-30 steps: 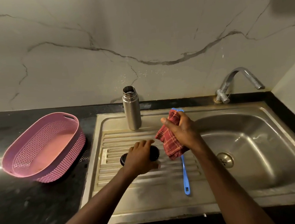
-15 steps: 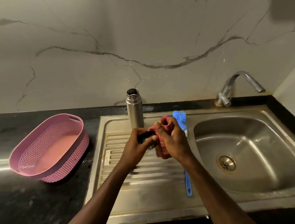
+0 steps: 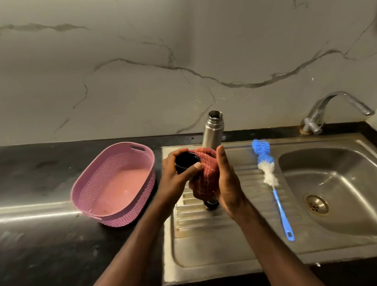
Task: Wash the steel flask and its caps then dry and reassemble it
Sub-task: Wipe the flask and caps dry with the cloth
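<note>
My left hand (image 3: 177, 180) grips a dark cup-shaped cap (image 3: 186, 163), its open side facing up toward me. My right hand (image 3: 228, 185) holds a red checked cloth (image 3: 206, 175) against the cap's side. Both hands are raised above the ribbed steel drainboard (image 3: 246, 217). Behind them the steel flask (image 3: 211, 129) stands upright and uncapped at the drainboard's back edge. A second small dark cap (image 3: 211, 204) lies on the drainboard under the cloth, mostly hidden.
A blue and white bottle brush (image 3: 269, 176) lies on the drainboard right of my hands. The sink basin (image 3: 346, 186) and tap (image 3: 330, 110) are at the right. A pink plastic basket (image 3: 113, 186) sits on the black counter to the left.
My left hand has lifted the dark cap off the drainboard and tipped its opening up. My right hand has brought the cloth against it. The view shifted left.
</note>
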